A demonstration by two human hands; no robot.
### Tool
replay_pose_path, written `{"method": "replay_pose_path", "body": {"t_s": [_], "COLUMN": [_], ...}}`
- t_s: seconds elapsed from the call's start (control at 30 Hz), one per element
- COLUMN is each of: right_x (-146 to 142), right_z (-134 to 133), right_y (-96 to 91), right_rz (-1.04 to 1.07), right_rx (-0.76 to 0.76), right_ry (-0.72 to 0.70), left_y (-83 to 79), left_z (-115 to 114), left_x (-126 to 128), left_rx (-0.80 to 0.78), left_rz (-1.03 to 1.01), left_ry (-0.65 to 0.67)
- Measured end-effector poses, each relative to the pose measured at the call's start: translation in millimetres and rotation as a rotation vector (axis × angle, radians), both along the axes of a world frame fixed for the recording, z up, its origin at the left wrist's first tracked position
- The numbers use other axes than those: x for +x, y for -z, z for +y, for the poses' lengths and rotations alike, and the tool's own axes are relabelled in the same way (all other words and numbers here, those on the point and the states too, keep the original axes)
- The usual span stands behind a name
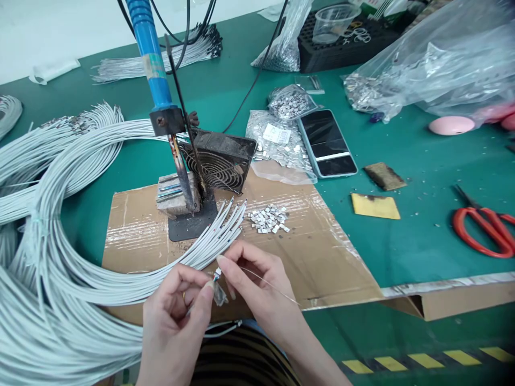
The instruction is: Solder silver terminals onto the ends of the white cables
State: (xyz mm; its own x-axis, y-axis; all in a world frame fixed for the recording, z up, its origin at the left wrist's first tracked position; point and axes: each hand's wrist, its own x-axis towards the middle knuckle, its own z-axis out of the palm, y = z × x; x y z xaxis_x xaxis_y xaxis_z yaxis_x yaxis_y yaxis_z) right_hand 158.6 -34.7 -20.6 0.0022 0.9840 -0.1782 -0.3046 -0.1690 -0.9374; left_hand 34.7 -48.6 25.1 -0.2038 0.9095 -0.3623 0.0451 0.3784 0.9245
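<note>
"Nearest the head camera, what did the left hand (177, 316) do?"

"Thumb and forefinger pinched a wire end (215, 278), with a small white connector (218, 272) at its tip, over the front of the cardboard (330, 268)."

"And the right hand (259, 284)?"

"Its thumb and fingertips were bent close at the connector, but whether they gripped it could not be told. A thin wire (277, 290) ran across that hand."

"What lay around them?"

"White cables (120, 284) curved in from the left, their ends near a heap of small metal pieces (267, 219). Behind, a blue-handled soldering iron (155, 67) pointed down in front of a block (171, 201), beside a black fan (217, 163). A phone (326, 136) and red scissors (485, 231) lay on the green table (386, 140) to the right."
</note>
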Motion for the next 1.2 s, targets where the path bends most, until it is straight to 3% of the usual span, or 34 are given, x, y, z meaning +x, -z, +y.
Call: {"method": "replay_pose_path", "body": {"t_s": [0.23,0.83,1.0,1.2], "right_x": [-0.2,-0.3,-2.6,-7.5], "right_z": [-1.9,-3.1,-4.1,-8.9], "right_y": [-4.2,1.1,3.6,10.0], "right_rz": [-0.107,-0.12,-0.077,0.163], "right_rx": [0.075,0.113,0.092,0.001], "right_ry": [0.045,0.066,0.064,-0.001], "left_y": [3.6,4.9,5.6,7.8], "left_z": [-1.7,-3.9,-4.9,-2.8], "left_x": [-2.2,-2.6,1.3,4.2], "left_rx": [0.021,0.039,0.05,0.107], "left_rz": [0.015,0.048,0.003,0.045], "left_ry": [0.011,0.031,-0.021,-0.057]}}
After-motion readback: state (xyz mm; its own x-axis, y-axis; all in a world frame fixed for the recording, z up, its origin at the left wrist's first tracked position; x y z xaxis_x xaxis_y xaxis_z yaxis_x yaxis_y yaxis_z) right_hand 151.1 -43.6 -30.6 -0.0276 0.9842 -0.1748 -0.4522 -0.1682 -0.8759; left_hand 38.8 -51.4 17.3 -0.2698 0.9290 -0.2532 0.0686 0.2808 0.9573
